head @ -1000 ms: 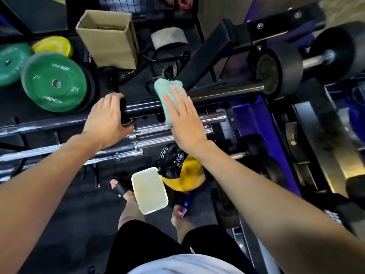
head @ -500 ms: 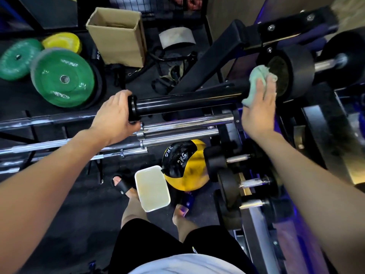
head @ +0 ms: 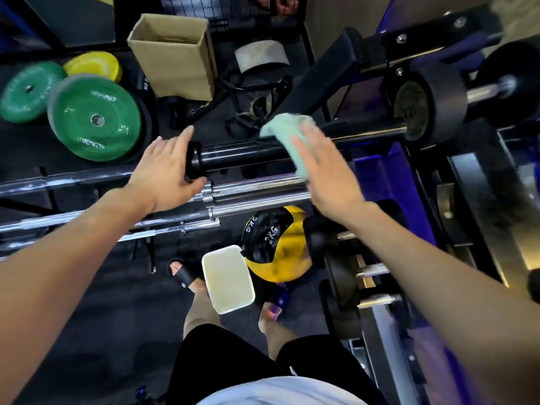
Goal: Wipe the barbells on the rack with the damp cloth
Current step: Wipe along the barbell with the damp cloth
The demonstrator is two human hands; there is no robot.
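Tub (head: 228,278): a white plastic container sits on the floor between your feet.
Left hand (head: 166,173): your straight fingers rest on the black barbell's (head: 242,154) end collar.
Right hand (head: 324,171): your flat fingers press the green cloth (head: 292,135) onto that barbell's sleeve.
Beyond: green weight plate (head: 96,118), cardboard box (head: 175,57).

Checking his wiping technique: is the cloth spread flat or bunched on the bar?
Bunched. The green cloth sits crumpled over the black barbell, pressed under the right hand.
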